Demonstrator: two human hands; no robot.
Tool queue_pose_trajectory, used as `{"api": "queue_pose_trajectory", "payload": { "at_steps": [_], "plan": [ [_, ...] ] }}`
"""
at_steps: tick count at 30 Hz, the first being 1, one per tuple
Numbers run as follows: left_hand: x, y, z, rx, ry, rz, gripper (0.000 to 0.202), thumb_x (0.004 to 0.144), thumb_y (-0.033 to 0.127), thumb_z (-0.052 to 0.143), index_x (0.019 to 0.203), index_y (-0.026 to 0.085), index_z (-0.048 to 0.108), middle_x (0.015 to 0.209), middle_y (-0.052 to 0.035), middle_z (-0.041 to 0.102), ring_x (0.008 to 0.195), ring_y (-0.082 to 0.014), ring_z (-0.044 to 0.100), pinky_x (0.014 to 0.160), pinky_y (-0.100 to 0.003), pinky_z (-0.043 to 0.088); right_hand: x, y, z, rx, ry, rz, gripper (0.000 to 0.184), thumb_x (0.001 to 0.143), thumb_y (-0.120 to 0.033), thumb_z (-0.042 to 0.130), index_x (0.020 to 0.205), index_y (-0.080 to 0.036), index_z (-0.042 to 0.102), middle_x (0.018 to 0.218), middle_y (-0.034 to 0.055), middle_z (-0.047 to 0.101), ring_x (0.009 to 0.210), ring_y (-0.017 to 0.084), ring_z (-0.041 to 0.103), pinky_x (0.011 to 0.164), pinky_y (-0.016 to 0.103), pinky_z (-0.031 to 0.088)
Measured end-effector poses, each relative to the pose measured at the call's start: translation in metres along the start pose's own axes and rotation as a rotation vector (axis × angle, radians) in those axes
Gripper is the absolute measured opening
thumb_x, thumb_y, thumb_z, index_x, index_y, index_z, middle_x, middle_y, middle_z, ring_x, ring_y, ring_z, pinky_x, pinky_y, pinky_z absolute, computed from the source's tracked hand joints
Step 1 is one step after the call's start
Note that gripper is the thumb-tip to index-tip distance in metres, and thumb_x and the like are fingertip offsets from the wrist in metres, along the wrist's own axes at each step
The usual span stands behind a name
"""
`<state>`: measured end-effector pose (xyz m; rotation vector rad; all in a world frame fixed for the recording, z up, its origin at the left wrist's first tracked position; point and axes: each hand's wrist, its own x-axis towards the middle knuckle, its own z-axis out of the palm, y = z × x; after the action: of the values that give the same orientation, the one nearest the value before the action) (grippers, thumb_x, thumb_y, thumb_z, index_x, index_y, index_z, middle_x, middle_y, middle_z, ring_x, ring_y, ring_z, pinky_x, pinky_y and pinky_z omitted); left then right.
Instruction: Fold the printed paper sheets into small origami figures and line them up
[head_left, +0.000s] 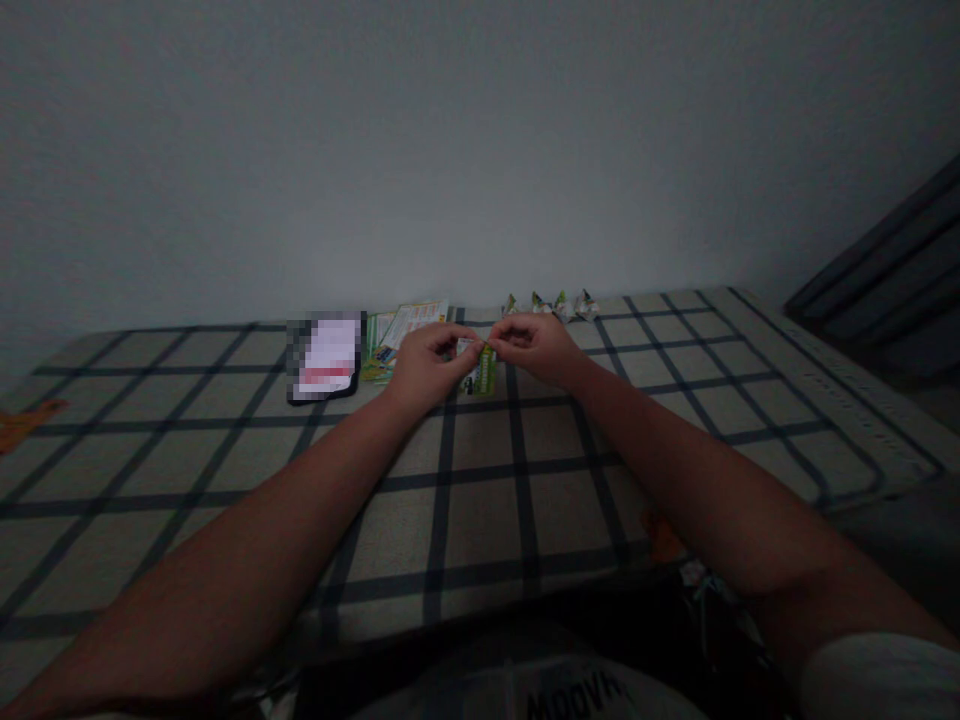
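Note:
Between my two hands hangs a small green-and-white printed paper piece [481,372], above the checked cloth. My left hand [430,362] pinches its upper edge between thumb and finger. On the other side, my right hand [534,347] pinches the top right corner, fingers curled in, with its fingertips close to the left ones. Behind my right hand stands a row of several small folded pieces [561,305], pointed at the top and printed green and white. Left of my left hand lie printed sheets [409,322] in green and white, partly covered by the hand.
A dark-edged tablet or phone [330,355] with a blurred-out screen lies left of the sheets. The checked cloth [480,540] covers a surface against a plain wall [480,150]. An orange item [28,422] is at the far left; dark slatted panelling [892,260] stands at right.

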<state>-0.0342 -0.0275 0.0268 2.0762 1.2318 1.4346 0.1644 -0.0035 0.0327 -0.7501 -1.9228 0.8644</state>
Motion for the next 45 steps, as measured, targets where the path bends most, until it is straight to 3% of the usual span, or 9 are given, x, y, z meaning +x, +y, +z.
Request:
{"api": "queue_pose_trajectory", "payload": {
  "at_steps": [4,10,20,27,34,45],
  "plan": [
    [-0.001,0.0,0.003,-0.043,0.025,-0.061,0.022,0.077,0.042,0.073,0.082,0.021,0.077,0.062,0.0002,0.061,0.057,-0.0138,0.048,0.056,-0.028,0.036,0.0,-0.005,0.001,-0.005,0.004,-0.008,0.023,0.079,-0.038,0.065,0.08,-0.015,0.067,0.072,0.0007,0.063,0.066,0.011,0.052,0.064,0.025,0.044],
    [0.0,0.0,0.002,-0.104,-0.038,-0.126,0.026,0.077,0.045,0.073,0.085,0.02,0.077,0.053,0.0028,0.054,0.047,-0.0109,0.041,0.048,-0.025,0.028,0.001,-0.003,-0.001,-0.011,0.005,-0.025,0.024,0.08,-0.038,0.066,0.081,-0.015,0.067,0.073,0.002,0.064,0.068,0.012,0.055,0.065,0.026,0.045],
    [0.0,-0.002,0.001,-0.071,-0.045,-0.081,0.026,0.078,0.045,0.072,0.086,0.021,0.077,0.056,0.0023,0.057,0.049,-0.011,0.042,0.048,-0.026,0.03,0.0,0.001,0.0,0.007,0.009,0.0,0.026,0.079,-0.04,0.068,0.083,-0.014,0.068,0.074,0.0021,0.065,0.067,0.011,0.056,0.063,0.025,0.045],
    [0.002,-0.003,-0.001,0.059,-0.073,0.035,0.025,0.083,0.043,0.069,0.09,0.021,0.079,0.071,-0.0016,0.069,0.06,-0.0131,0.053,0.056,-0.027,0.038,0.003,0.004,-0.004,0.003,-0.043,0.016,0.024,0.076,-0.037,0.068,0.081,-0.014,0.067,0.073,0.0016,0.063,0.065,0.01,0.053,0.063,0.024,0.044],
    [0.002,-0.002,-0.002,0.067,-0.052,-0.002,0.024,0.084,0.041,0.068,0.091,0.02,0.078,0.07,-0.0015,0.069,0.06,-0.0133,0.053,0.056,-0.027,0.038,0.003,0.002,-0.01,0.022,-0.017,0.05,0.026,0.075,-0.038,0.069,0.081,-0.013,0.068,0.073,0.002,0.063,0.066,0.011,0.053,0.064,0.025,0.045],
    [0.003,0.0,-0.003,0.076,-0.057,0.078,0.024,0.084,0.04,0.067,0.09,0.019,0.078,0.075,-0.0022,0.071,0.062,-0.0131,0.054,0.06,-0.028,0.04,0.004,0.003,-0.01,0.155,-0.057,0.147,0.026,0.07,-0.037,0.074,0.079,-0.014,0.066,0.075,0.0019,0.064,0.071,0.012,0.058,0.07,0.027,0.048]
  ]
}}
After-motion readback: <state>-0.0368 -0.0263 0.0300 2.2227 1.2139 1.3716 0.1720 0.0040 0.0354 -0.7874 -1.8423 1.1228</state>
